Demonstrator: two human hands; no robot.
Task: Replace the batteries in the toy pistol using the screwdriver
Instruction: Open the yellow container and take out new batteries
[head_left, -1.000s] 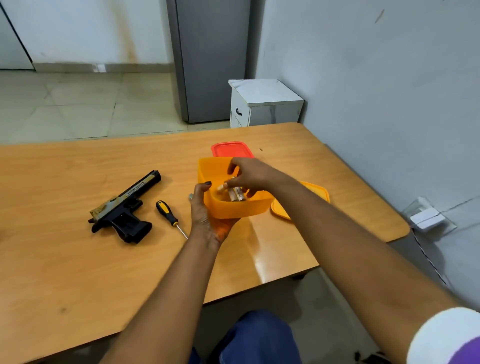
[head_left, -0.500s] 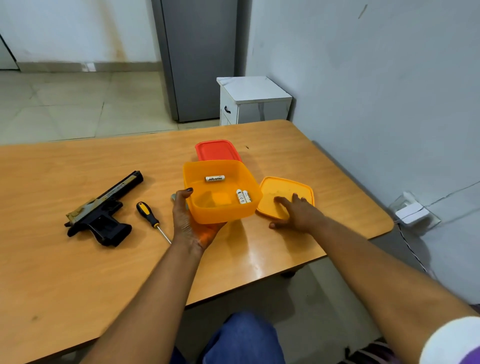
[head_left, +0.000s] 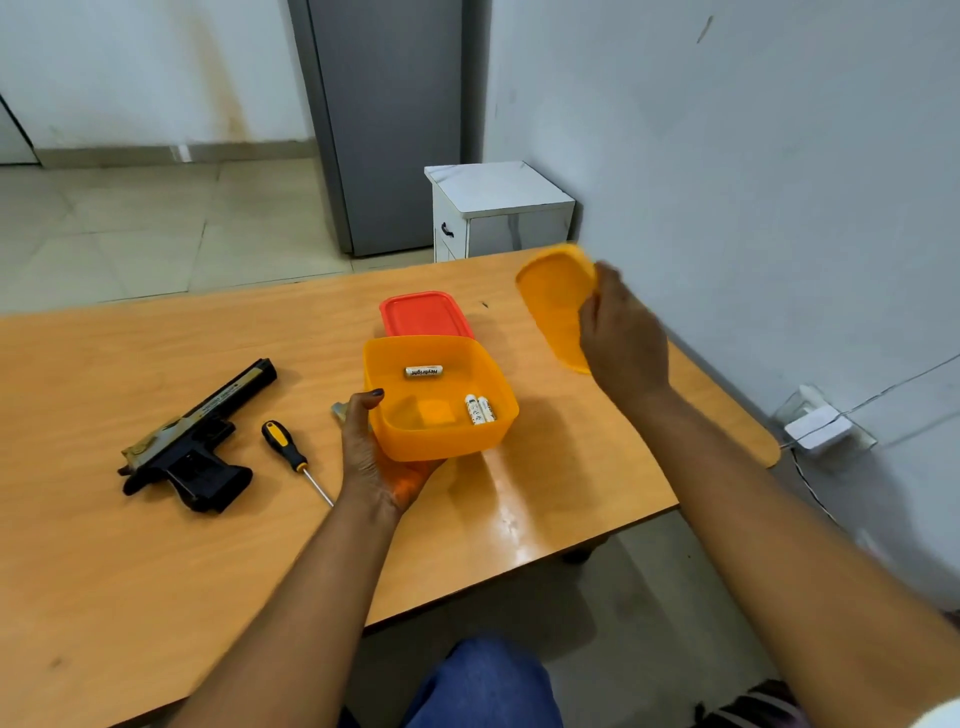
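Note:
A black and gold toy pistol (head_left: 195, 441) lies on the wooden table (head_left: 130, 561) at the left. Beside it, to the right, lies a screwdriver (head_left: 291, 452) with a black and yellow handle. My left hand (head_left: 376, 457) holds an open orange box (head_left: 441, 397) from below, tilted toward me. Inside it lie three white batteries: one (head_left: 423, 371) near the back and two (head_left: 480, 409) side by side at the right. My right hand (head_left: 621, 338) holds the orange lid (head_left: 553, 301) up in the air, to the right of the box.
A red lidded box (head_left: 425, 313) sits on the table just behind the orange box. A small grey piece (head_left: 338, 411) pokes out behind my left thumb. A white cabinet (head_left: 498, 210) stands past the table's far edge. The wall (head_left: 753, 156) runs close along the right.
My right hand left the inside of the box, reached the orange lid lying on the table at the right, and has lifted it into the air. My left hand keeps holding the box.

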